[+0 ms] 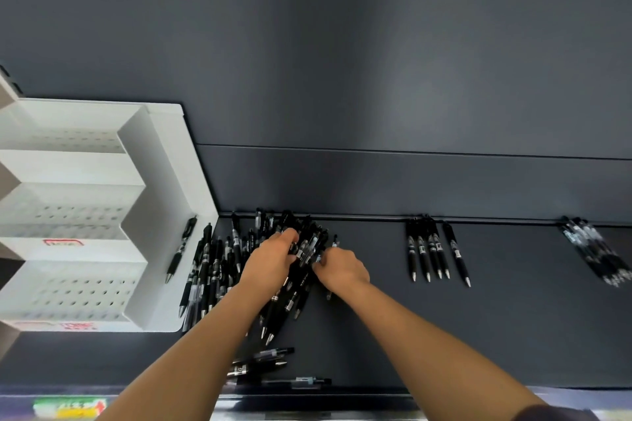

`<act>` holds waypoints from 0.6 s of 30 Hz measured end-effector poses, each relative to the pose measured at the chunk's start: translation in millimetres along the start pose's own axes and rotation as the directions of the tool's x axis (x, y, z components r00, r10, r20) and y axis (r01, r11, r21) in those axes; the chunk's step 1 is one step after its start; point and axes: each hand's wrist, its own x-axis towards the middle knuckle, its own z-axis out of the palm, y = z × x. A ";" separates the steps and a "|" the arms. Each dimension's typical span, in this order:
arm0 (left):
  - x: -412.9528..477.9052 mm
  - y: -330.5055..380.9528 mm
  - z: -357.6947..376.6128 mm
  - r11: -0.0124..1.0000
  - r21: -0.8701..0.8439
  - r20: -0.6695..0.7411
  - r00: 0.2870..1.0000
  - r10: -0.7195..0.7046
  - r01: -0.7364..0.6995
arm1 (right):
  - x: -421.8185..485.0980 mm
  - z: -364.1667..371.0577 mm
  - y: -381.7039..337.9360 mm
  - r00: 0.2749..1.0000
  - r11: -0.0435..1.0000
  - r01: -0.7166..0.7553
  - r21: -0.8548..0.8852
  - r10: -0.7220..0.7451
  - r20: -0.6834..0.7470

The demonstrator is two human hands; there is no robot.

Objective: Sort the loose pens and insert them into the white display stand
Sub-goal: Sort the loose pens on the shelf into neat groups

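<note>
A big heap of loose black pens [219, 267] lies on the dark shelf, just right of the white display stand [164, 215]. My left hand [270, 258] grips a bunch of pens [307, 246] lifted from the heap. My right hand [342, 268] pinches the same bunch from the right side. The stand's stepped tiers show rows of empty holes [78, 290]. One pen [181, 249] leans against the stand's right wall.
A sorted row of several pens [434, 253] lies to the right, and another bundle [595, 249] sits at the far right. A few pens [263, 362] lie near the shelf's front edge [307, 396]. A dark back wall [376, 181] rises behind.
</note>
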 end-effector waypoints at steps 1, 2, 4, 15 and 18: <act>0.7 -0.3 0.3 1.000 -0.007 0.009 1.000 0.008 -0.007 | 0.2 -1.8 1.4 1.000 1.000 -0.002 -0.003 0.002 -0.012; 1.5 -0.4 0.6 1.000 -0.008 0.018 1.000 0.014 -0.014 | -0.1 -3.5 3.1 1.000 1.000 0.000 -0.002 0.000 -0.023; 2.5 -0.9 1.7 1.000 -0.012 0.024 1.000 0.020 -0.020 | -0.4 -6.6 5.8 0.999 1.000 0.010 0.018 -0.009 -0.052; -9.1 -11.2 -3.3 0.966 -0.252 -0.012 0.998 -0.057 0.052 | 22.9 -2.5 -17.0 0.996 0.976 -0.014 0.215 0.034 -0.088; -11.5 -15.1 -6.0 0.966 -0.253 -0.029 0.997 -0.068 0.058 | 30.5 2.3 -25.5 0.991 0.965 -0.110 0.238 0.124 -0.044</act>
